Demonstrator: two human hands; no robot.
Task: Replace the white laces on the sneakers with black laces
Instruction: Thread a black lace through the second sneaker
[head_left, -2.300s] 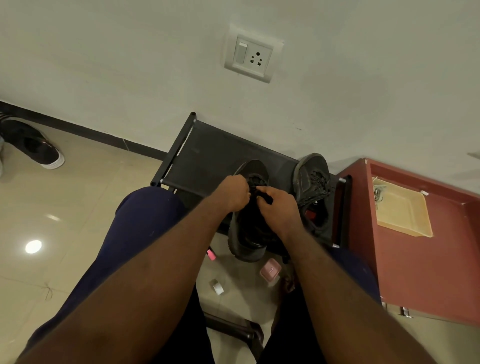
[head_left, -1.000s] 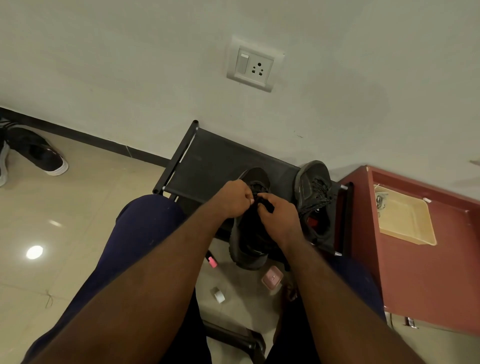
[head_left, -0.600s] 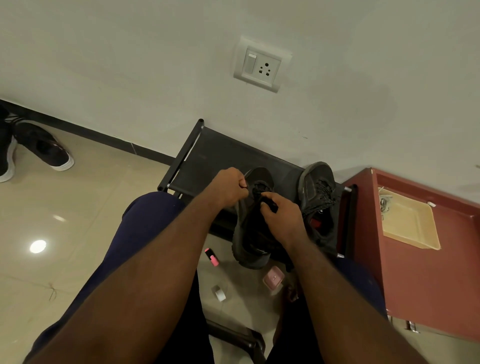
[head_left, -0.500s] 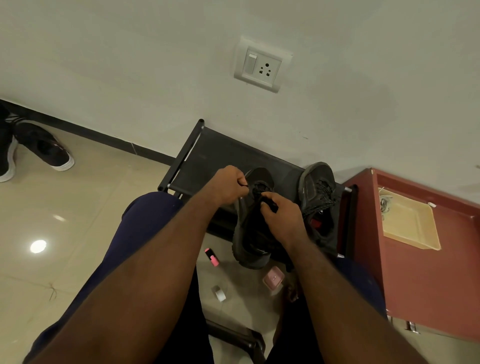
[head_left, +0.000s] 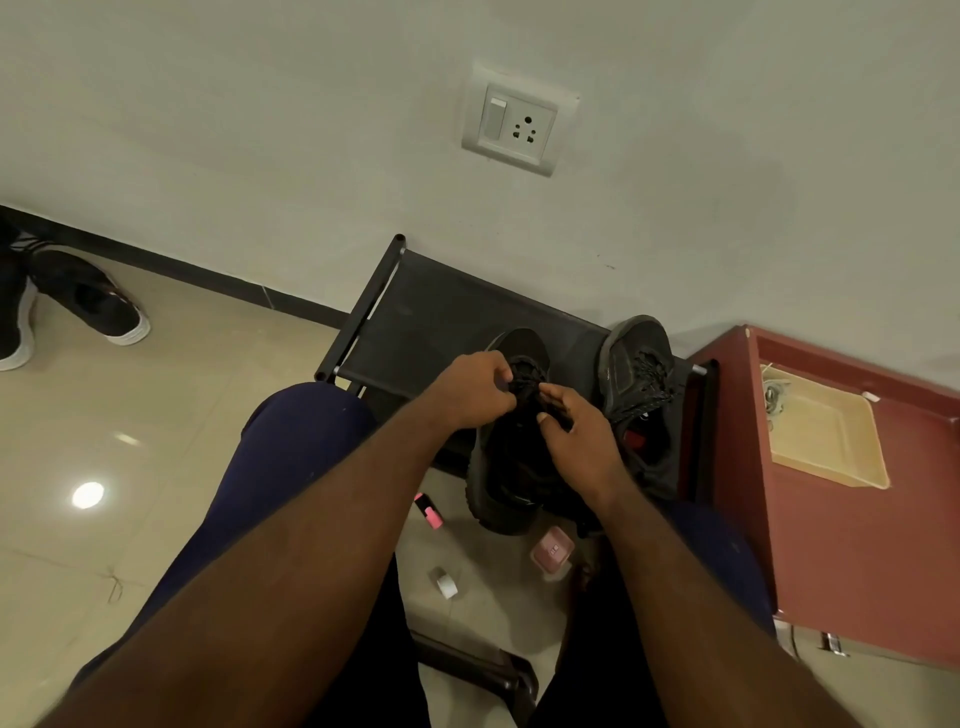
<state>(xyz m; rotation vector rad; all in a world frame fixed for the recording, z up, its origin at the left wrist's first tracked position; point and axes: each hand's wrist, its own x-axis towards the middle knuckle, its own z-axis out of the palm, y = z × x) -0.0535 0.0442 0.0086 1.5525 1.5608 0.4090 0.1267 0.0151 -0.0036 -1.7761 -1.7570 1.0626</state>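
Evidently both the left hand (head_left: 475, 392) and the right hand (head_left: 576, 436) pinch the black lace (head_left: 525, 383) that runs between their fingertips, above the dark sneaker (head_left: 500, 493) just under the palms; being thin, limp and light, it is probably best taken near its end.

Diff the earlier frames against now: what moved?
The left hand drew slightly left, off the right hand. They touched before; now a small gap shows between them. Both still pinch the black lace on the near sneaker. The second sneaker, rack and pink marker are unchanged.
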